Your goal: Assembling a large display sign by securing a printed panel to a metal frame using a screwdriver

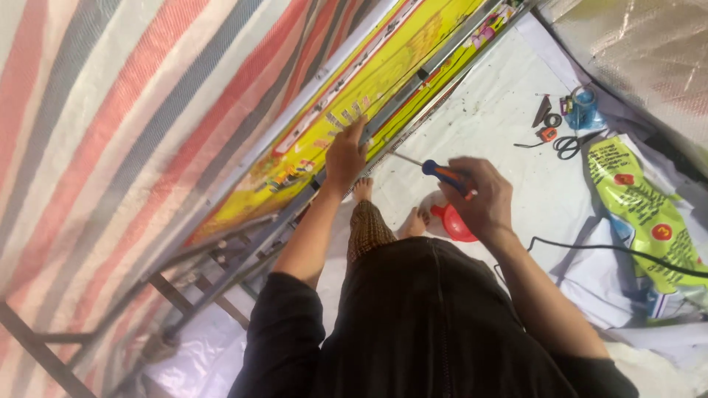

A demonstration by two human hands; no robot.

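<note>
The right hand (487,197) is wrapped tight around a screwdriver (436,171) with a blue and orange handle, its thin metal shaft angled towards the yellow printed banner (346,96). That banner is stretched over a long metal frame (243,258) running diagonally across the scene. The left hand (346,155) rests on the frame's edge, fingers curled over the bar and pressing down beside the screwdriver's tip. Bare feet (413,221) stand on white plastic sheeting (487,110) covering the floor, with a red round lid (451,222) just beside them. Further off lie scissors (569,144), a blue container (584,110) and a yellow-green printed bag (641,206). A black cable (612,249) trails past the right forearm. A striped tarpaulin (110,125) hangs on the left.
</note>
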